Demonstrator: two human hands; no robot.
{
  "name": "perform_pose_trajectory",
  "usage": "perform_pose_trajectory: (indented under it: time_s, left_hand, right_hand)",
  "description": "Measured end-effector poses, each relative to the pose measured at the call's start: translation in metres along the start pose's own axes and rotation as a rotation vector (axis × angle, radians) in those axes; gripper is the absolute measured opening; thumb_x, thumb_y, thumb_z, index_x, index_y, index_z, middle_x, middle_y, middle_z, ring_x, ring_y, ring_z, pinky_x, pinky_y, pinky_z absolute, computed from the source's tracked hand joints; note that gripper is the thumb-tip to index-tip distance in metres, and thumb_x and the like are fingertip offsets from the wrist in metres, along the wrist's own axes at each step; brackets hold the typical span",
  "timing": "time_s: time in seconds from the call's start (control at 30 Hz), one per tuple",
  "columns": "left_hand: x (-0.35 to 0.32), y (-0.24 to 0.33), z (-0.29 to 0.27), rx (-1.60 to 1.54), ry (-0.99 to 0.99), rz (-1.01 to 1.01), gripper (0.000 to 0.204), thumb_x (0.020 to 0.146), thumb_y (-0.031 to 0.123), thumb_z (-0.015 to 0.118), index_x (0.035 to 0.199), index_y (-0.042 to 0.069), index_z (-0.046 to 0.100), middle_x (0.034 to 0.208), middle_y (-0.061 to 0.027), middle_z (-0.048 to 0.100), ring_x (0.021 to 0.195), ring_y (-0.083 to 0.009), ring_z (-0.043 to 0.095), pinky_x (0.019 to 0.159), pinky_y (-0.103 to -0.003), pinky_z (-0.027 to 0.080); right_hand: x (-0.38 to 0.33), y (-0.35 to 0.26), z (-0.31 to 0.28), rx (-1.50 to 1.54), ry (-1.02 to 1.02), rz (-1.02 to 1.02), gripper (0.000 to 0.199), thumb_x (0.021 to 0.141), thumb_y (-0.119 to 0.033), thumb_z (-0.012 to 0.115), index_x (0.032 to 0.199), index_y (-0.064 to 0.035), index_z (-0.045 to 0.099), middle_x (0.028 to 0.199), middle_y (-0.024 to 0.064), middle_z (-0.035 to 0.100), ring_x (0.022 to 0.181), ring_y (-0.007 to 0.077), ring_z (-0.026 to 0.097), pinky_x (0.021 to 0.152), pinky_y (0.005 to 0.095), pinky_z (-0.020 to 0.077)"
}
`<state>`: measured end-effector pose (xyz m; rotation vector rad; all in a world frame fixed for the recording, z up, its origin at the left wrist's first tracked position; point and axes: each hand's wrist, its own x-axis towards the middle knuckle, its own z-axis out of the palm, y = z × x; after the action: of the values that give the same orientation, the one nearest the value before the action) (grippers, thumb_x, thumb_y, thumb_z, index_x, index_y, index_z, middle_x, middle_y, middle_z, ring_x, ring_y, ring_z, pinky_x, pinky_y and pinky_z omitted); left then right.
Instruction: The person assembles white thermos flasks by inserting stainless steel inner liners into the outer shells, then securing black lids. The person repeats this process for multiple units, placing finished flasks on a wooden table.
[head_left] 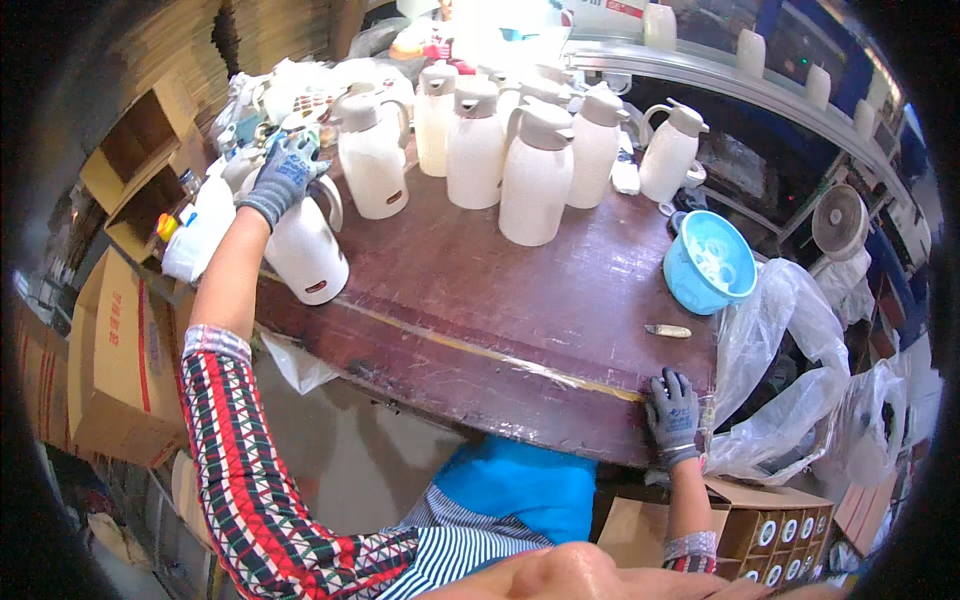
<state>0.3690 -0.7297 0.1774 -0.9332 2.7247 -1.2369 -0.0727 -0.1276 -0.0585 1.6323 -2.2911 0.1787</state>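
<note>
Jug is placed at the table's near left, topped by the left hand, whose finger closure cannot be told; the right hand is rested, fingers extended, at the near right edge.

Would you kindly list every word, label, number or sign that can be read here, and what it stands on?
I don't copy out printed wording, so here is where it stands:
Carton at left: red print.
White panel at top: red print, partly cut off.
Left hand and right hand: bluish print on gloves, blurred.
Jug nearest the left hand and jug beside it: small dark labels, unreadable.
</note>
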Motion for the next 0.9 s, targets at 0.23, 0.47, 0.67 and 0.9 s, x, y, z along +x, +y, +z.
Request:
perform_pose_trajectory:
  time_s: [0.23,0.47,0.67,0.9]
  left_hand:
    - [0.19,0.192,-0.136,-0.829,0.44,0.147,0.099,0.074,0.064,0.08,0.156,0.022,0.043,0.161,-0.0202,0.036,0.15,-0.0479,0.029,0.118,-0.064,0.032]
    - [0.239,0.227,-0.11,-0.818,0.461,-0.021,0.073,0.079,0.043,0.08,0.145,0.019,0.059,0.149,-0.0208,0.052,0.139,-0.0407,0.047,0.116,-0.049,0.04]
    - [0.019,0.301,-0.183,-2.328,0.45,-0.262,0.057,0.1,0.019,0.067,0.15,0.0,0.046,0.149,-0.0151,0.052,0.131,-0.0264,0.055,0.113,-0.039,0.046]
    - [-0.266,0.358,-0.186,-2.514,-0.612,-0.346,0.064,0.103,0.037,0.056,0.158,0.01,0.036,0.158,-0.0141,0.042,0.144,-0.0316,0.042,0.119,-0.048,0.035]
  right_hand:
    - [0.013,-0.032,-0.049,0.05,0.051,-0.079,0.052,0.082,-0.026,0.075,0.13,-0.0127,0.063,0.144,0.0174,0.055,0.13,0.0392,0.052,0.102,0.0508,0.0456]
    - [0.008,-0.078,-0.045,0.306,-0.03,-0.124,0.057,0.088,-0.04,0.072,0.135,-0.0102,0.06,0.143,0.0207,0.055,0.127,0.0398,0.055,0.105,0.0511,0.0456]
    - [-0.027,-0.103,-0.066,1.055,0.298,0.462,0.118,0.079,-0.057,0.08,0.161,0.0038,0.02,0.164,0.029,0.027,0.154,0.043,0.025,0.126,0.0493,0.0201]
    - [-0.082,-0.157,-0.221,0.852,0.448,0.064,0.036,0.08,-0.038,0.083,0.104,-0.0138,0.073,0.096,0.0044,0.067,0.097,0.029,0.062,0.09,0.0474,0.0438]
